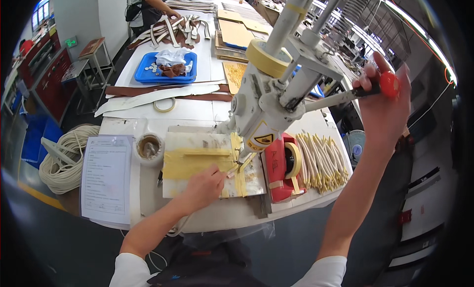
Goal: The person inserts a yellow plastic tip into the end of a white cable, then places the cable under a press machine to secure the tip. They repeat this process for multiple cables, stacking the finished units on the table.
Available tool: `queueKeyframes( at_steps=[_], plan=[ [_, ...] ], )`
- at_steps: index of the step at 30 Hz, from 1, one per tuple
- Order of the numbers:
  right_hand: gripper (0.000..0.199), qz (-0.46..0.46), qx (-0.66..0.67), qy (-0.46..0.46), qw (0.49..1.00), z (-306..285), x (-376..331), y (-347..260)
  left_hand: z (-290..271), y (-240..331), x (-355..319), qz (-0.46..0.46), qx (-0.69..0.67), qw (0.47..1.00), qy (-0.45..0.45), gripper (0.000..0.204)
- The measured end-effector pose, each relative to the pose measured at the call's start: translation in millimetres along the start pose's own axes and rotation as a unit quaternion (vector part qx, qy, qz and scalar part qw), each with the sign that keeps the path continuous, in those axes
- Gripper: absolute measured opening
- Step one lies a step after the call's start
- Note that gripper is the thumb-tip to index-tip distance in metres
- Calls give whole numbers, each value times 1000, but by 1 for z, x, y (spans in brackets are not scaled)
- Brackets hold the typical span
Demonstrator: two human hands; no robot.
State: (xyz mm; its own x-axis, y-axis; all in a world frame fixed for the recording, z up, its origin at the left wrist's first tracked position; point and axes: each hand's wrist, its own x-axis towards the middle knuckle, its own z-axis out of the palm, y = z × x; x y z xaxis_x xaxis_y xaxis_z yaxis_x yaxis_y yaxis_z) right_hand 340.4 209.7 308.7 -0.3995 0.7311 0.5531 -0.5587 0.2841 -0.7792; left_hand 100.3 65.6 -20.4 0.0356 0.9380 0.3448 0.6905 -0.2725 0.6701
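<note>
Right hand (384, 102) grips the lever (328, 101); a blue tray (165, 80) holds crumpled scraps (173, 71).

Bright | ceiling lights (434, 46) glaring upper right | fisheye bends edges | corners black

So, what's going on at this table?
Someone is working at a lever press. Their right hand grips the lever at its red knob. Their left hand is over the taped white board below the press; whatever it pinches is too small to make out. To the board's right sits a red tape dispenser, then a bundle of pale cords with yellow ends.
</note>
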Motion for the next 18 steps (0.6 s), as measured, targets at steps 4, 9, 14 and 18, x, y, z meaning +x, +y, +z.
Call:
queueKeyframes(
  at_steps=[4,9,14,18],
  plan=[
    [30,-7,-9,-17,1000,11,-1,6,-1,0,2,9,6,1000,1,16],
    [30,-64,-43,-92,993,3,-52,13,-2,3,1,-3,0,1000,-6,16],
    [38,-145,-177,37,973,-16,-176,61,-2,5,1,3,-7,1000,-6,17],
    [47,-158,-238,-14,958,-21,-197,77,-1,4,0,19,-4,1000,15,18]
  ],
)
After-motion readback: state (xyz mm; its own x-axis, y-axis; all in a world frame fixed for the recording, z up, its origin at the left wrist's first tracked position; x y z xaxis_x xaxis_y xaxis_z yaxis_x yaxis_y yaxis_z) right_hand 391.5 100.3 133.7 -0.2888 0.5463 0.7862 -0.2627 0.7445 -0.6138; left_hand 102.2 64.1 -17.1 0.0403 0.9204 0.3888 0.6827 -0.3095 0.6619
